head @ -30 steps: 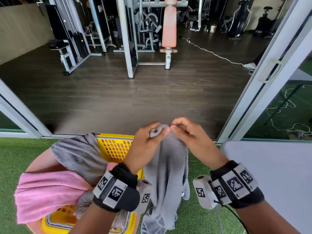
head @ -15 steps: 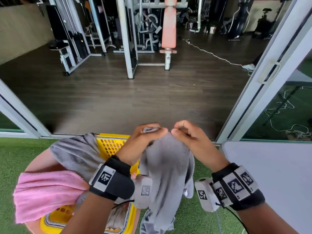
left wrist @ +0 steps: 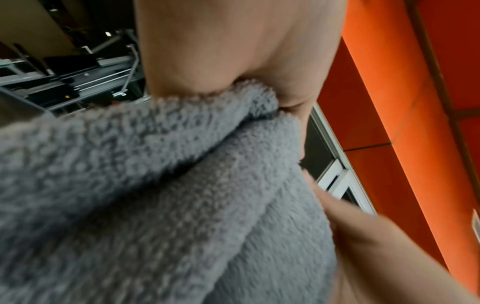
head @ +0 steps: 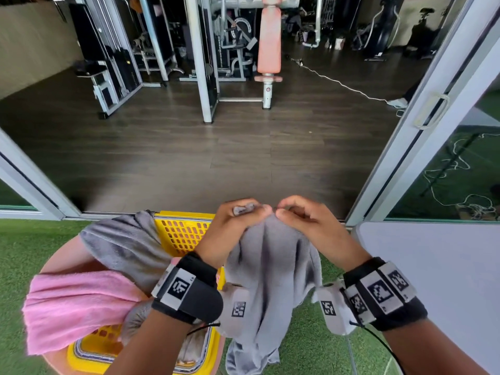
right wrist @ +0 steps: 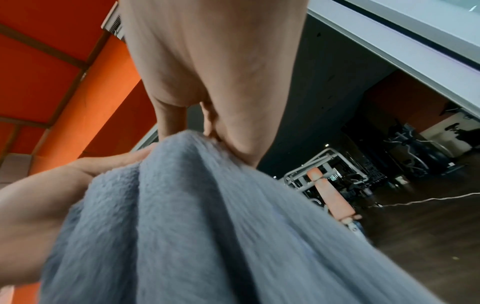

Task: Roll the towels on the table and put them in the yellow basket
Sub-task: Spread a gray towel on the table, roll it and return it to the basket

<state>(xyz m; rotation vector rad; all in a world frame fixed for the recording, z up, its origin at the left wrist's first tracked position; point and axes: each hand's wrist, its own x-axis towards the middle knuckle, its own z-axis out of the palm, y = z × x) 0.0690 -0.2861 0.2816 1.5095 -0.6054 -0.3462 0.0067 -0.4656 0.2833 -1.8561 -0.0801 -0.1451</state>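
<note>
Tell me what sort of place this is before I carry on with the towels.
Most likely a gym, seen from a threshold just outside it. Past the open white-framed sliding door stand a salmon-padded weight bench and grey metal weight-stack machines on dark wood flooring; green artificial turf lies underfoot.

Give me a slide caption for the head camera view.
Both hands, left hand and right hand, pinch a hanging grey towel beside the yellow basket.

A gym: weight machines (head: 113,63), a padded bench (head: 269,41) and an exercise bike (head: 384,28) on dark wood flooring (head: 216,158).
</note>
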